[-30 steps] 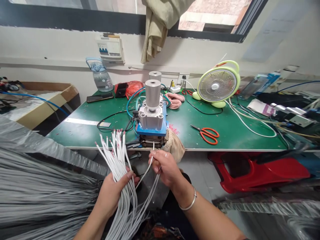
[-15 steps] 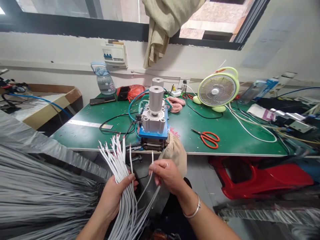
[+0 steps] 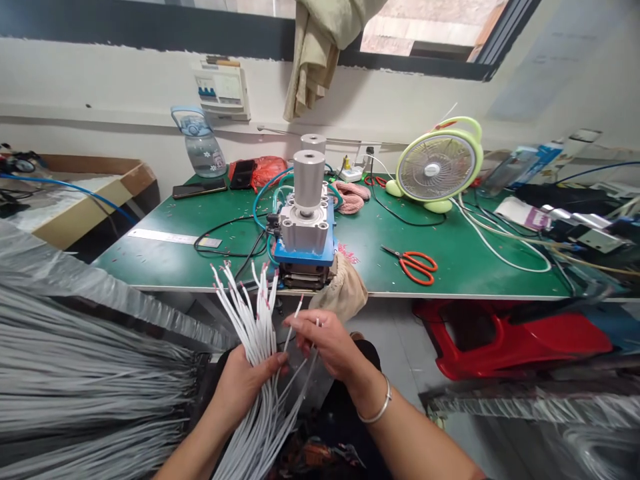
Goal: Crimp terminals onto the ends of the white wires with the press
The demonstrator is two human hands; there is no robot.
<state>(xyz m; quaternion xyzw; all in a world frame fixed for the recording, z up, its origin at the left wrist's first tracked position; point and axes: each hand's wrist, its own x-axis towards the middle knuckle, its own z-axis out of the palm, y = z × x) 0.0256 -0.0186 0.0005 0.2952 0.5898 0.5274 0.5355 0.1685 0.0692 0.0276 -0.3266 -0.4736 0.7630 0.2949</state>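
While in hand [image 3: 242,379], cables [image 3: 258,339] (white)

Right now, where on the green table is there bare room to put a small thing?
Mostly bare: right of the scissors, bordered by the fan and white cord; also between the phone and the ruler. Crowded: around the machine, with hoses and the cloth bag, and at its front left, where the left hand holds the cable bundle.

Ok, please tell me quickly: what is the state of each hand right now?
Left hand: closed around a bundle of white cables.
Right hand: closed, pinching one pink-tipped cable near its end.
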